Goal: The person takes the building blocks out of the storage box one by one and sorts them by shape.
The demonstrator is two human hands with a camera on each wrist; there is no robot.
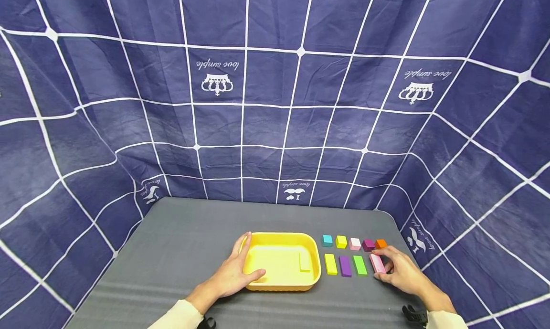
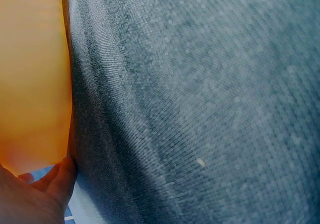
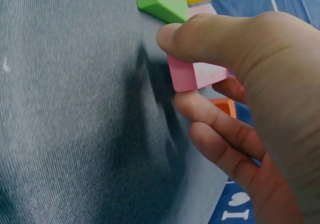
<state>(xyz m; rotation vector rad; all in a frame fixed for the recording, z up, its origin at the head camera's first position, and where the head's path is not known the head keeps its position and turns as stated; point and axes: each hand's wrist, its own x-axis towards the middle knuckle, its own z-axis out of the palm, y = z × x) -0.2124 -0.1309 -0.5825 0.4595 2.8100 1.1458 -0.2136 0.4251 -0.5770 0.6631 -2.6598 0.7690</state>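
Two hands worked at the near edge of the grey mat (image 1: 180,252). The left hand (image 1: 234,274) gripped the near-left corner of the yellow tray (image 1: 311,262), thumb over the rim and fingers along the outer wall. Right of the tray, the right hand (image 1: 401,271) pinched a long pink block (image 1: 377,263) between thumb and fingers; the right wrist view showed it (image 3: 196,76) clamped at one end, at the right end of its row. Between it and the tray lay green (image 1: 359,265), purple (image 1: 345,266) and yellow (image 1: 330,264) long blocks. Inside the tray, by its right wall, lay one yellow piece (image 1: 304,263). Beyond the long blocks stood five small cubes, farther from the tray in turn: teal (image 1: 327,240), yellow (image 1: 341,241), pink (image 1: 354,243), magenta (image 1: 368,244), orange (image 1: 380,243). Behind everything hung a navy grid cloth (image 1: 275,104).
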